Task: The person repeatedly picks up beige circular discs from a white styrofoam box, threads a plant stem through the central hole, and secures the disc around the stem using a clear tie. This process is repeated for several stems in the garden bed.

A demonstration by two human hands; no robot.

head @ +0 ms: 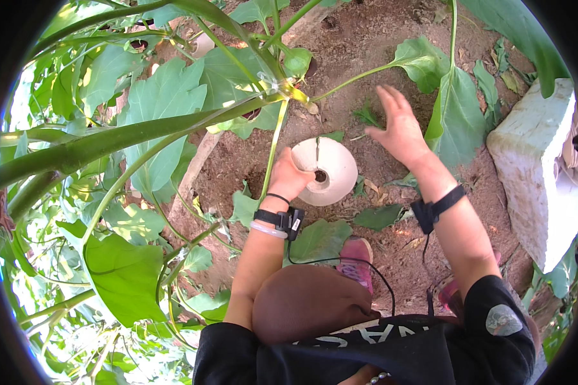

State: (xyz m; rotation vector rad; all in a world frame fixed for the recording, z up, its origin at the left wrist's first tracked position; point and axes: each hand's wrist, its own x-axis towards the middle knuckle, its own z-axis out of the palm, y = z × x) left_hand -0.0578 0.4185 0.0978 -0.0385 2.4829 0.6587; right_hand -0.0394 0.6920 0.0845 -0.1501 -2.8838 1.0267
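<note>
My left hand [289,176] grips the left side of a pale, rounded, cone-like piece [334,166]. That piece has a dark round hole in its middle and a slit running from the hole to its far edge. Its material I cannot tell. My left thumb lies by the hole, while the other fingers are partly hidden behind the rim. To the right, my right hand [399,126] is raised over the soil with its fingers apart and nothing in it. A green leaf [421,62] hangs just beyond it.
Thick green plant stems [139,137] with broad leaves cross the left side and top. A white foam box [520,168] stands at the right. Brown soil [356,53] with fallen leaves [378,216] lies below. A pink shoe [356,260] is near my knee.
</note>
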